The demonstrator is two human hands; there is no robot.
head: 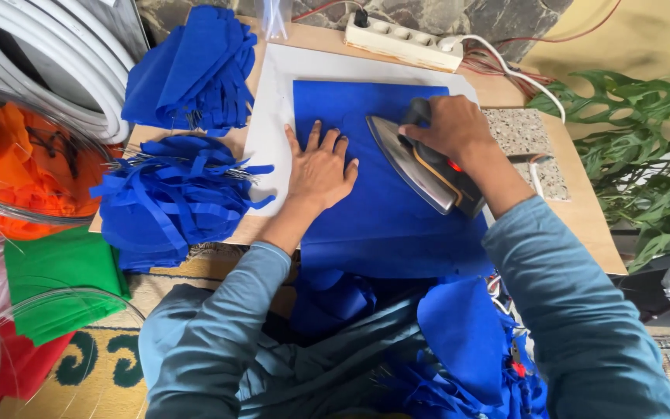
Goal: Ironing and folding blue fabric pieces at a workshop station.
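Observation:
My left hand [319,167] lies flat with fingers spread on a blue cloth [335,101] stretched over a white pad [273,116] on a low wooden board [583,209]. My right hand [447,126] grips the dark handle of a clothes iron [420,167], whose metal sole rests on the blue cloth just right of my left hand. The cloth hangs off the near edge into my lap, where more blue pieces [459,334] are piled.
Two heaps of blue fabric pieces and strips [180,198] [195,70] sit at the left. A white power strip [405,43] lies at the back, a stone tile [525,136] at the right. Orange cloth [25,167], green cloth [60,279], white tubing [56,70] and a leafy plant [645,155] surround the board.

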